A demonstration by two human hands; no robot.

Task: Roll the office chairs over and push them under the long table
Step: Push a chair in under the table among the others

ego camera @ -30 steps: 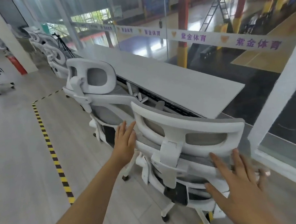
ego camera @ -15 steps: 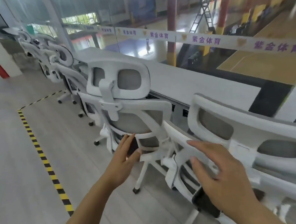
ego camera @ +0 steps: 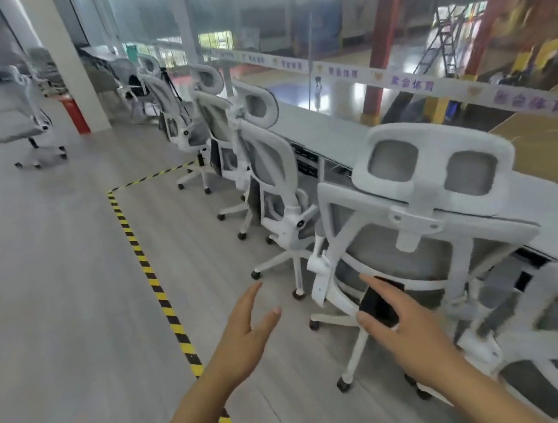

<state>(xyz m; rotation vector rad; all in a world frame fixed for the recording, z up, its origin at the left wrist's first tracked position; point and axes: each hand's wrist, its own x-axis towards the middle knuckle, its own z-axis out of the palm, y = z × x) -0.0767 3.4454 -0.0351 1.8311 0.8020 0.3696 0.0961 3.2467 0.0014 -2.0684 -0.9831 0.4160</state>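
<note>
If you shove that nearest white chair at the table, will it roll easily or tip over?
The nearest chair would probably roll easily: it stands on small wheels over a smooth floor. Its legs spread wide, so tipping looks unlikely with a low push. The tall mesh back might flex or swivel if pushed near the headrest.

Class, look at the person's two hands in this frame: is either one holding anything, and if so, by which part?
Nothing is held. The left hand hangs open over the floor, and the right hand is open in front of the nearest chair, gripping no part of it.

Bright daylight through glass; motion blur, wide-angle bending at edges.
</note>
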